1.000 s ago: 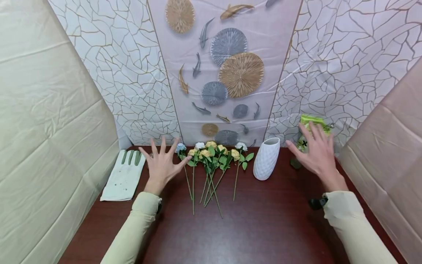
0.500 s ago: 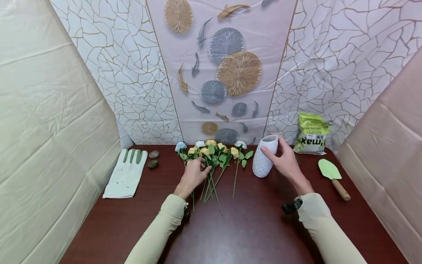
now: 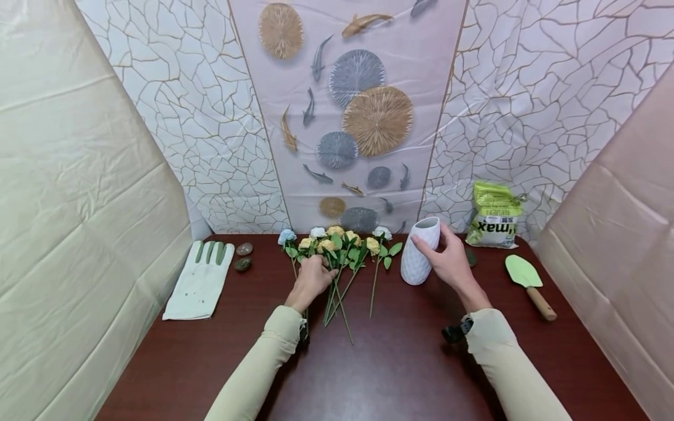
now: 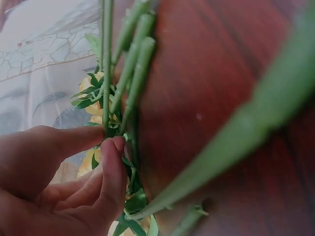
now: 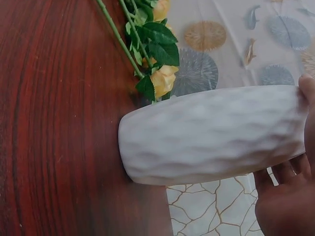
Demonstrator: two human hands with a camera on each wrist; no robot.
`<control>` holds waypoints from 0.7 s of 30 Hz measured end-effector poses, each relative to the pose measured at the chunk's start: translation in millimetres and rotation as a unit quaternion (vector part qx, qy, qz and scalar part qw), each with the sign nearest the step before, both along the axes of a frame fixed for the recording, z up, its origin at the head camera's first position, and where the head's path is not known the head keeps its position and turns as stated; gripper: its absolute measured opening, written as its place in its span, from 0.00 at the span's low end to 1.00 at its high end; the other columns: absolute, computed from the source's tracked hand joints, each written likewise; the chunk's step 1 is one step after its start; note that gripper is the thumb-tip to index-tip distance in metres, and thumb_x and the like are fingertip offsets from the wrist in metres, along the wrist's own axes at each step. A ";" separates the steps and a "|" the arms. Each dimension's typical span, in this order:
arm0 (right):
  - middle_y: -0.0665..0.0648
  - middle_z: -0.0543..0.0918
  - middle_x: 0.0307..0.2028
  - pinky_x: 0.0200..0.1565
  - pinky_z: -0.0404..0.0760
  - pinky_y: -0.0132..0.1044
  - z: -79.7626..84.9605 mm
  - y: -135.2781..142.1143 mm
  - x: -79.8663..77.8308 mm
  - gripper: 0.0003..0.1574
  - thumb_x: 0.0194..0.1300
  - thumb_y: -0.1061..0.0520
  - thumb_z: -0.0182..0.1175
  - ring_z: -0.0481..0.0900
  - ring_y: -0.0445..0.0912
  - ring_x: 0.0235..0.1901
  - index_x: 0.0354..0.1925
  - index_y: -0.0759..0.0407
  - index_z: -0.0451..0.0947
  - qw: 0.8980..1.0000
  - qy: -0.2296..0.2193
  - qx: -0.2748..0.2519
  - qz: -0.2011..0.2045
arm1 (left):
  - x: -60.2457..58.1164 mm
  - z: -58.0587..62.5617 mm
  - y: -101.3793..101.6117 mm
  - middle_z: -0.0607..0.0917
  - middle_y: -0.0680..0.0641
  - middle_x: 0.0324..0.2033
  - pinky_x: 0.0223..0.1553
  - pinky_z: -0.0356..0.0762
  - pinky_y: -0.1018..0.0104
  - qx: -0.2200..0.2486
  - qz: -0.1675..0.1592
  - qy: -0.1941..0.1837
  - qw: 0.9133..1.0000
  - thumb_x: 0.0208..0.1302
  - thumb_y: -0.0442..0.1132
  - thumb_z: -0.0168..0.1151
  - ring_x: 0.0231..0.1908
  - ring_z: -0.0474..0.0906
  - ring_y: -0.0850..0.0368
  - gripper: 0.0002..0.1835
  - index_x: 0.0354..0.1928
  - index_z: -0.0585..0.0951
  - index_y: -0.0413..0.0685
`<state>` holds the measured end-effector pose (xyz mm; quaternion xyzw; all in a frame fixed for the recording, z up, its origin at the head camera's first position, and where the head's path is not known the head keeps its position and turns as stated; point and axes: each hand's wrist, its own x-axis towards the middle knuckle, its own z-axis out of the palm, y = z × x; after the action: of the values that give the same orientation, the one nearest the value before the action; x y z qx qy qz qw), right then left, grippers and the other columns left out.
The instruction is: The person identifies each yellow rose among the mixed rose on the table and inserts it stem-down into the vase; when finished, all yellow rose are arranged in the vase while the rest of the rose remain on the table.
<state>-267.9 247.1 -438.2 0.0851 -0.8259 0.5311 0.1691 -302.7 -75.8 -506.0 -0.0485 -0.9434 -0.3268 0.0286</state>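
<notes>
A row of roses with yellow, white and pale blue heads (image 3: 335, 242) lies across the back of the table, green stems toward the front. My left hand (image 3: 314, 276) is over the stems at their left side. In the left wrist view its thumb and finger pinch a thin green stem (image 4: 106, 73); which bloom it belongs to is hidden. Right of the flowers stands a white dimpled vase (image 3: 419, 257) with a slanted mouth. My right hand (image 3: 451, 261) grips its upper part, thumb on the near side. The right wrist view shows the vase's base at the tabletop.
White gloves with green fingers (image 3: 202, 283) lie at the left, beside two small stones (image 3: 243, 265). A green bag (image 3: 494, 216) stands at the back right, near a light green trowel (image 3: 523, 271) with a wooden handle. Fabric walls surround the brown table (image 3: 389, 374).
Both hands were spread above the table a second ago. The left has come right and down onto the stems; the right has moved left and taken hold of the vase.
</notes>
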 end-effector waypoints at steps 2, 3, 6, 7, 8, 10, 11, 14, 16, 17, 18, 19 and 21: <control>0.55 0.82 0.50 0.39 0.83 0.28 -0.5 -0.2 -0.4 0.31 0.66 0.46 0.68 0.81 0.37 0.42 0.63 0.55 0.73 1.000 0.000 0.005 -0.003 | -0.2 0.9 -1.9 0.91 0.48 0.29 0.42 0.87 0.57 0.014 -0.002 -0.011 1.000 0.63 0.44 0.71 0.28 0.86 0.59 0.19 0.51 0.84 0.38; 0.56 0.83 0.50 0.39 0.82 0.28 -0.8 -0.3 -0.7 0.31 0.66 0.46 0.67 0.81 0.37 0.42 0.63 0.55 0.73 1.000 0.001 0.007 -0.004 | 0.0 1.6 -3.2 0.91 0.49 0.28 0.41 0.87 0.57 0.023 -0.004 -0.016 1.000 0.63 0.44 0.71 0.27 0.86 0.60 0.19 0.51 0.84 0.39; 0.57 0.83 0.50 0.40 0.83 0.28 -2.4 -0.5 -2.3 0.31 0.67 0.46 0.67 0.81 0.37 0.42 0.62 0.56 0.73 1.000 0.001 0.005 -0.002 | 1.1 4.7 -7.5 0.90 0.49 0.26 0.36 0.87 0.58 0.053 -0.008 -0.023 0.998 0.63 0.42 0.72 0.24 0.85 0.60 0.17 0.50 0.84 0.39; 0.57 0.83 0.50 0.40 0.83 0.29 -3.2 -0.4 -3.3 0.31 0.67 0.47 0.67 0.81 0.38 0.42 0.62 0.57 0.73 1.000 -0.001 0.002 0.001 | 1.8 6.2 -9.1 0.90 0.49 0.25 0.35 0.87 0.59 0.063 -0.009 -0.024 0.998 0.63 0.42 0.72 0.24 0.86 0.59 0.16 0.48 0.84 0.39; 0.56 0.83 0.49 0.40 0.83 0.29 -7.8 1.0 -7.1 0.31 0.67 0.46 0.67 0.82 0.38 0.42 0.62 0.55 0.73 1.000 0.001 -0.002 0.005 | 2.3 8.2 -10.9 0.90 0.48 0.25 0.34 0.86 0.60 0.073 -0.011 -0.024 0.997 0.63 0.42 0.72 0.24 0.87 0.57 0.15 0.47 0.84 0.40; 0.56 0.83 0.49 0.41 0.84 0.30 -16.9 4.1 -14.9 0.30 0.67 0.44 0.67 0.83 0.40 0.43 0.62 0.52 0.73 1.000 0.005 -0.011 0.012 | 3.0 12.4 -13.7 0.90 0.48 0.25 0.32 0.86 0.61 0.083 -0.011 -0.016 0.996 0.63 0.41 0.72 0.24 0.88 0.55 0.13 0.45 0.85 0.41; 0.55 0.83 0.49 0.41 0.84 0.30 -21.1 5.6 -18.8 0.30 0.67 0.43 0.67 0.83 0.41 0.43 0.62 0.50 0.73 1.000 0.005 -0.014 0.015 | 3.4 14.9 -15.1 0.90 0.48 0.25 0.31 0.86 0.61 0.086 -0.012 -0.011 0.996 0.63 0.41 0.72 0.24 0.88 0.54 0.12 0.44 0.85 0.42; 0.54 0.82 0.49 0.41 0.84 0.30 -28.2 9.1 -25.3 0.30 0.67 0.42 0.66 0.83 0.40 0.43 0.62 0.47 0.72 1.000 0.006 -0.016 0.025 | 4.5 22.6 -17.7 0.91 0.48 0.27 0.28 0.84 0.64 0.091 -0.011 0.002 0.996 0.63 0.42 0.71 0.25 0.88 0.54 0.11 0.43 0.85 0.44; 0.57 0.82 0.50 0.41 0.84 0.31 -21.1 7.8 -20.0 0.30 0.68 0.44 0.65 0.83 0.40 0.42 0.63 0.51 0.72 0.999 -0.001 -0.013 0.033 | 6.3 28.1 -18.3 0.91 0.48 0.28 0.27 0.83 0.64 0.093 -0.011 0.010 0.996 0.64 0.42 0.71 0.25 0.88 0.53 0.11 0.44 0.85 0.44; 0.58 0.82 0.50 0.41 0.84 0.31 -17.3 7.0 -17.0 0.30 0.68 0.45 0.65 0.83 0.40 0.42 0.63 0.53 0.72 0.999 -0.004 -0.013 0.037 | 7.2 30.9 -18.4 0.91 0.48 0.28 0.26 0.83 0.65 0.098 -0.011 0.012 0.995 0.64 0.42 0.70 0.26 0.88 0.52 0.11 0.45 0.85 0.45; 0.59 0.82 0.50 0.41 0.84 0.32 -13.3 6.2 -13.6 0.30 0.69 0.46 0.65 0.83 0.39 0.42 0.64 0.55 0.72 0.999 -0.007 -0.013 0.041 | 7.7 33.8 -18.4 0.91 0.48 0.29 0.25 0.83 0.65 0.102 -0.011 0.017 0.995 0.65 0.43 0.70 0.26 0.89 0.51 0.11 0.45 0.85 0.45; 0.60 0.82 0.50 0.41 0.84 0.32 -9.8 5.4 -10.6 0.30 0.69 0.48 0.65 0.82 0.39 0.42 0.64 0.57 0.71 0.999 -0.009 -0.012 0.043 | 8.1 36.7 -18.3 0.91 0.48 0.29 0.25 0.83 0.65 0.109 -0.012 0.023 0.994 0.65 0.42 0.70 0.27 0.89 0.51 0.12 0.46 0.85 0.45; 0.60 0.81 0.50 0.41 0.84 0.32 -5.5 4.7 -5.9 0.30 0.69 0.49 0.64 0.82 0.39 0.42 0.63 0.59 0.71 0.999 -0.011 -0.008 0.043 | 8.4 43.0 -17.8 0.91 0.48 0.30 0.26 0.84 0.64 0.128 -0.013 0.039 0.991 0.65 0.42 0.70 0.28 0.89 0.50 0.12 0.46 0.85 0.44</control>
<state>-273.8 251.8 -443.7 0.1133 -0.8189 0.5457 0.1373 -294.2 -93.6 -463.0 -0.0696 -0.8914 -0.4427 0.0675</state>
